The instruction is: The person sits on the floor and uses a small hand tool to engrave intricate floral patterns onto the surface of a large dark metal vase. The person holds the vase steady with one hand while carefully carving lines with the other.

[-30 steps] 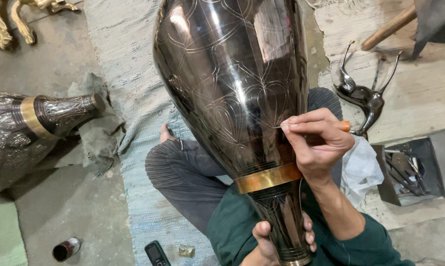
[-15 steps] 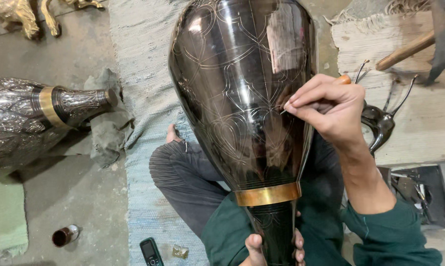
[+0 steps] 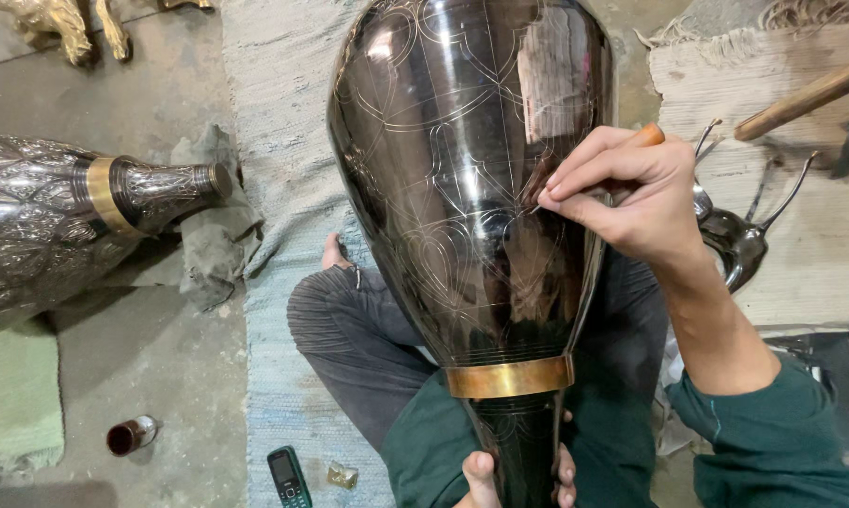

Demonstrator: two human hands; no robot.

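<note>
Right hand (image 3: 631,193) pinches scribing tool (image 3: 645,136) against dark vase (image 3: 462,188); left hand (image 3: 514,475) grips neck. Outline pattern scratched, lower body mostly bare.

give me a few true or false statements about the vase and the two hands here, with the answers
1. The right hand presses a thin tool with an orange handle against the dark vase. True.
2. The left hand grips the vase by its wide body. False: it holds the narrow neck, below the brass band.
3. The vase surface is plain. False: fine scratched line patterns cover it.
4. A small mobile phone lies on the mat beside the person's leg. True.
5. A second vase stands upright on the left. False: it lies on its side.
</note>
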